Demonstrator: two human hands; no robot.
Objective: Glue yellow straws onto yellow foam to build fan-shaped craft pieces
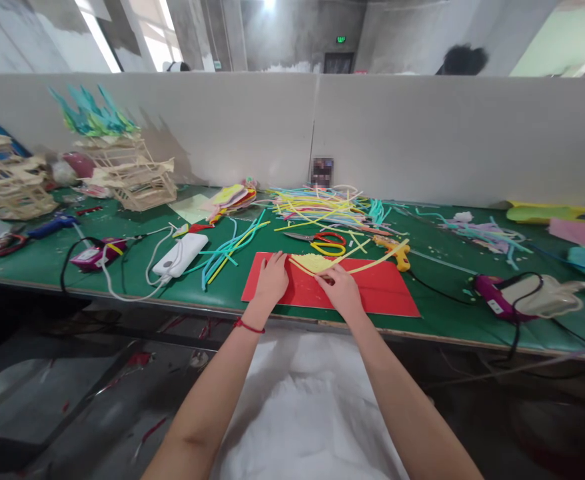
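Note:
A red board (312,293) lies on the green table in front of me. On its upper part rests a yellow woven-looking piece (311,261), with long yellow strips (380,263) running from it toward the right. My left hand (274,277) lies on the board's left part, fingers stretched out, the tips by the piece's left corner. My right hand (341,287) is at the lower edge of the piece, thumb and fingers pinched on a yellow strip; the exact grip is partly hidden. Just beyond the board are scissors (328,241) with red and yellow handles.
A yellow glue gun (397,252) touches the board's right side. Behind lies a heap of coloured strips (317,208). Left are a white power bank (181,256) with cables and blue-green strips (230,250). Purple devices (502,297) with cords and beige frame models (132,177) stand farther out.

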